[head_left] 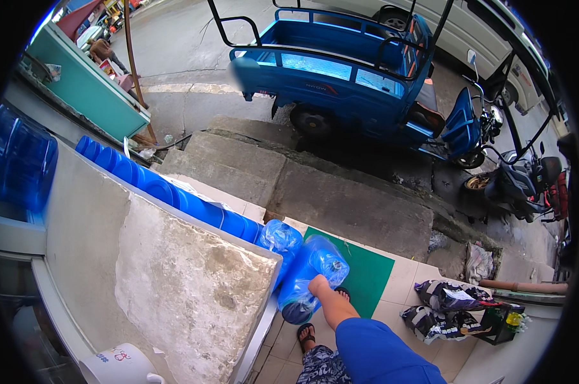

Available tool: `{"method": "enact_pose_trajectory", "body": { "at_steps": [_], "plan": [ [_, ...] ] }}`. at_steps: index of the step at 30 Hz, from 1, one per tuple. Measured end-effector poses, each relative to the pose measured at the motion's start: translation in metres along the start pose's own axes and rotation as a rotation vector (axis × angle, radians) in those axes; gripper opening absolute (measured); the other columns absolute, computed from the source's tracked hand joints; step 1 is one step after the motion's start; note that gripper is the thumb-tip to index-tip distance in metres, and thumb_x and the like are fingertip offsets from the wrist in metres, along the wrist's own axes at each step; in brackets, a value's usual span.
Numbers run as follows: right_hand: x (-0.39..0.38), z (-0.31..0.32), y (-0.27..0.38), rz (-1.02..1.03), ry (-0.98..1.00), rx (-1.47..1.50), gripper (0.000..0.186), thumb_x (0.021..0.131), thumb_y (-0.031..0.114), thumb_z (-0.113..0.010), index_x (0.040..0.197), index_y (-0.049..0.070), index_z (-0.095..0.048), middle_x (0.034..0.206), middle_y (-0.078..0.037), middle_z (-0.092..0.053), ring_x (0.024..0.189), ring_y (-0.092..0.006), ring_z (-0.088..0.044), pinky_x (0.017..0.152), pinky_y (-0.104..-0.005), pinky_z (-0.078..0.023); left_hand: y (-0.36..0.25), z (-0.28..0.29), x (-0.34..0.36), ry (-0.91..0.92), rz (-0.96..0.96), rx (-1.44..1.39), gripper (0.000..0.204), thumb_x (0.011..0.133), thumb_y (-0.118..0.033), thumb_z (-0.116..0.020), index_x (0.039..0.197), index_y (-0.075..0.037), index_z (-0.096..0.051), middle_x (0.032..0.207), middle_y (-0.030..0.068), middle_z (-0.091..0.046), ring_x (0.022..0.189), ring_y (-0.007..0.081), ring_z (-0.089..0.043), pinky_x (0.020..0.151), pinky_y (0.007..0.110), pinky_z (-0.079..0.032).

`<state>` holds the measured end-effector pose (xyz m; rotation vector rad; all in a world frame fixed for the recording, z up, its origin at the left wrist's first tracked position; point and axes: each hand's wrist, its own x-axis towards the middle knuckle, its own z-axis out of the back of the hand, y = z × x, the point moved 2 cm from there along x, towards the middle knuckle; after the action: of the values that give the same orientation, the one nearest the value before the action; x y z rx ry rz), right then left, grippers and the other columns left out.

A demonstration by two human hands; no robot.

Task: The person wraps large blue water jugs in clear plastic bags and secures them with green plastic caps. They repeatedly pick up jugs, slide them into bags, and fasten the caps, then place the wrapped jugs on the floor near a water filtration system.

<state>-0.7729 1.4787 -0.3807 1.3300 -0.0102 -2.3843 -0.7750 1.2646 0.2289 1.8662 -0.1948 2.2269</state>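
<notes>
Clear, crinkled, glossy plastic film wraps the smooth blue plastic jug (pixel 302 272) at the fingers (pixel 316 281). Left of them, the ledge (pixel 187 269) is rough, matt and flaking. Right of them, the green mat (pixel 369 272) looks matt, the floor tiles (pixel 401 286) smooth. Beyond them lie coarse, matt concrete steps (pixel 347 208); farther out, the cart's (pixel 321 82) blue-painted metal looks smooth. Nearer the viewer than the fingers, the sleeve (pixel 379 352) is matt cloth.

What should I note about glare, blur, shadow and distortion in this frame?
Head view: black fisheye rim, with straight edges bowing toward it; head view: a pale smudge blurs the rear corner of the blue cargo tricycle; head view: white highlights on the plastic-wrapped blue container; head view: dark shade beneath the tricycle.
</notes>
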Motion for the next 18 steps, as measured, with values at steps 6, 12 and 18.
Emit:
{"method": "enact_pose_trajectory", "body": {
  "at_steps": [6, 12, 18],
  "plan": [
    [-0.003, 0.008, -0.065, -0.177, -0.043, -0.13, 0.032, 0.095, 0.024, -0.05, 0.12, 0.02, -0.069, 0.125, -0.002, -0.065, 0.122, -0.0225, -0.057, 0.102, -0.0416, -0.037, -0.006, 0.005, -0.006, 0.004, 0.02, 0.05, 0.064, 0.074, -0.025, -0.07, 0.126, -0.003, -0.04, 0.136, 0.024, -0.027, 0.129, 0.039, -0.031, 0.103, 0.053, -0.034],
    [-0.066, 0.031, -0.013, -0.165, 0.007, -0.013, 0.041, 0.091, 0.03, -0.054, 0.129, 0.018, -0.061, 0.142, -0.008, -0.051, 0.129, -0.026, -0.051, 0.113, -0.0493, -0.025, -0.007, 0.021, 0.007, 0.055, 0.104, 0.124, 0.064, 0.074, -0.024, -0.067, 0.127, -0.004, -0.038, 0.138, 0.0242, -0.022, 0.133, 0.0411, -0.026, 0.106, 0.056, -0.032],
    [-0.135, 0.027, 0.016, 0.005, 0.161, 0.036, 0.038, 0.077, 0.02, -0.062, 0.113, 0.013, -0.072, 0.117, -0.009, -0.069, 0.109, -0.0276, -0.066, 0.085, -0.0441, -0.052, -0.011, 0.059, 0.021, 0.116, 0.234, 0.11, 0.064, 0.073, -0.023, -0.064, 0.128, -0.005, -0.036, 0.141, 0.0244, -0.017, 0.136, 0.0432, -0.022, 0.108, 0.059, -0.029]
  ]
}}
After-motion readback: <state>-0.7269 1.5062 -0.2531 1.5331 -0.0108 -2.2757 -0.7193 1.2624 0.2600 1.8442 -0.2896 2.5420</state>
